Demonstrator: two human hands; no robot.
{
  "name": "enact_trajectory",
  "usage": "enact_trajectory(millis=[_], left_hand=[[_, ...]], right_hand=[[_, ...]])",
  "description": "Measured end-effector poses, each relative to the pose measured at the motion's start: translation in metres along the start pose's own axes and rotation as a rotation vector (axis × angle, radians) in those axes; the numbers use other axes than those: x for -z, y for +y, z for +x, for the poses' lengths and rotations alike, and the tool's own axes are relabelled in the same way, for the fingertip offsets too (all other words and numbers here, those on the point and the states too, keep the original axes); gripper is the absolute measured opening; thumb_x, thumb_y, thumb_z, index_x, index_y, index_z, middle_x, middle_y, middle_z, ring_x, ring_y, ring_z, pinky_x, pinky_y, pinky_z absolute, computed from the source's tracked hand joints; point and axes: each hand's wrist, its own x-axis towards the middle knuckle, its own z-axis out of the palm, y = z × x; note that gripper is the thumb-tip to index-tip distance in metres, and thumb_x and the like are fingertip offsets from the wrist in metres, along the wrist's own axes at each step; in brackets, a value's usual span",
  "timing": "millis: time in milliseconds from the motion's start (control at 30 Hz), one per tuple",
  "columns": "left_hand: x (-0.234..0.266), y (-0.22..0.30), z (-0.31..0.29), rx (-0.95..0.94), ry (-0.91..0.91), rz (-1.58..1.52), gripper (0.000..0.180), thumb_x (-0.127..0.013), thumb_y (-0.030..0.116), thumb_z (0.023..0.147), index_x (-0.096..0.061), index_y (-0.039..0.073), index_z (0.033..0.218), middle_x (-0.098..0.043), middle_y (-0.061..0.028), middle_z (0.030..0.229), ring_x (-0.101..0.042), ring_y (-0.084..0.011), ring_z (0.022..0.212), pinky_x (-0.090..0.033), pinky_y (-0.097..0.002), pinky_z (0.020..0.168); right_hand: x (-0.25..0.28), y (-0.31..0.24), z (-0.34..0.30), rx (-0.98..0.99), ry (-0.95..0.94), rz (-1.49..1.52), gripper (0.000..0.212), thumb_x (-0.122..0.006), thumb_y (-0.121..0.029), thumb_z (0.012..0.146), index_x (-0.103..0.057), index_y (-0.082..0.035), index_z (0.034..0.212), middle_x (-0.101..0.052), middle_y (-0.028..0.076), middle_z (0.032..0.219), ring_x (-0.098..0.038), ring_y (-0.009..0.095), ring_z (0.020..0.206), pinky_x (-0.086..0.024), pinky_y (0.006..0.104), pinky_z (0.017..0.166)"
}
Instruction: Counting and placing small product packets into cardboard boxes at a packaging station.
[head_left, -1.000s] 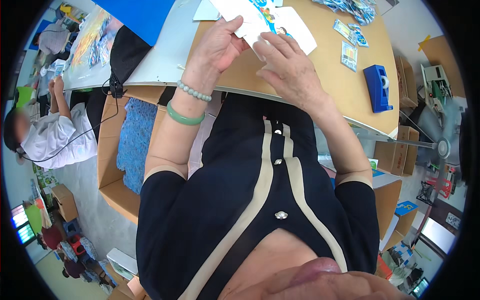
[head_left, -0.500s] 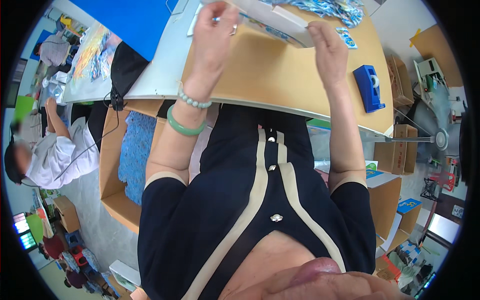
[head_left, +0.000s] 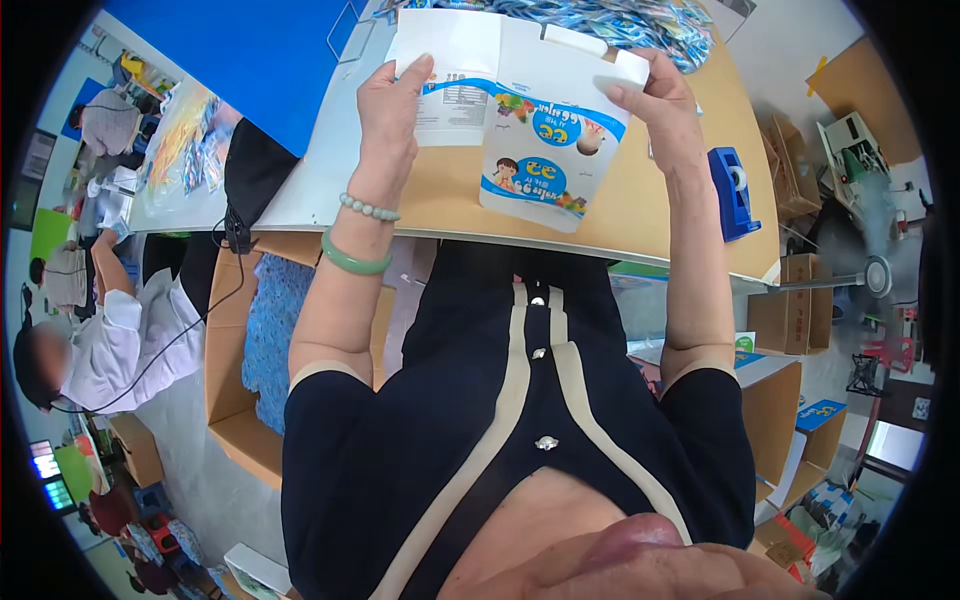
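Between my two hands a white and blue printed cardboard carton is held up, unfolded and fairly flat, its panels facing me. My left hand pinches its left panel between thumb and fingers. At the upper right edge, my right hand grips a corner flap with the thumb in front. Cartoon figures and fruit show on the carton's larger panel. Behind it, a pile of blue shiny packets lies at the far side of the table. A blue tape dispenser stands right of my right forearm.
The tan tabletop has a pale edge close to my body. A blue board and a black cloth bag lie at the left. Below stands an open cardboard box with blue material. Another person sits at the left.
The carton has turned from edge-on to facing me and its panels now spread out downward. My left hand has come down and left a little; my right hand still holds the right side.
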Motion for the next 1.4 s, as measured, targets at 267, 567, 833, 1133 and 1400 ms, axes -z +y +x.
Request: enact_trajectory(millis=[267,567,833,1133,1400], left_hand=[[0.013,-0.022,0.012,0.005,-0.088,0.094,0.025,-0.071,0.017,0.09,-0.065,-0.001,0.105,-0.071,-0.0098,0.1,-0.066,-0.0143,0.089,-0.052,-0.0296,0.074],[-0.01,0.002,-0.039,-0.856,-0.057,1.151,0.02,-0.066,0.013,0.07,-0.075,0.017,0.088,-0.063,-0.0178,0.121,-0.054,-0.0402,0.119,-0.042,-0.0522,0.097],[0.0,0.076,-0.123,-0.85,0.087,1.058,0.023,-0.068,0.036,0.083,-0.073,0.014,0.089,-0.041,-0.0229,0.145,-0.019,-0.0445,0.143,-0.011,-0.0628,0.113],[0.023,0.1,-0.129,-0.287,-0.33,0.424,0.02,-0.079,0.028,0.078,-0.075,0.012,0.089,-0.026,-0.0168,0.158,0.002,-0.0367,0.15,-0.006,-0.0541,0.117],[-0.002,0.143,-0.115,-0.497,-0.419,0.243,0.008,-0.077,0.012,0.08,-0.074,0.008,0.086,-0.034,-0.0206,0.154,-0.009,-0.0348,0.15,-0.022,-0.0428,0.115]], right_hand=[[0.009,0.019,-0.026,-0.248,-0.235,0.074,0.03,-0.072,-0.008,0.084,-0.068,-0.004,0.113,-0.069,0.001,0.103,-0.061,0.011,0.098,-0.046,0.0273,0.088],[-0.01,0.001,-0.044,0.091,0.057,-0.396,0.02,-0.062,-0.011,0.093,-0.067,0.001,0.108,-0.065,0.006,0.107,-0.057,0.015,0.101,-0.045,0.0293,0.088],[-0.031,-0.047,-0.07,0.002,0.086,0.048,0.025,-0.061,-0.013,0.094,-0.062,0.002,0.114,-0.066,0.007,0.107,-0.06,0.016,0.101,-0.045,0.0302,0.093],[-0.026,-0.06,-0.08,0.21,-0.613,-0.38,0.033,-0.066,-0.014,0.091,-0.059,0.004,0.117,-0.06,0.011,0.116,-0.056,0.02,0.106,-0.047,0.0315,0.092],[-0.048,-0.105,-0.042,0.444,-0.202,-0.898,0.033,-0.072,-0.005,0.081,-0.065,-0.004,0.113,-0.06,0.011,0.119,-0.057,0.025,0.112,-0.043,0.0371,0.095]])
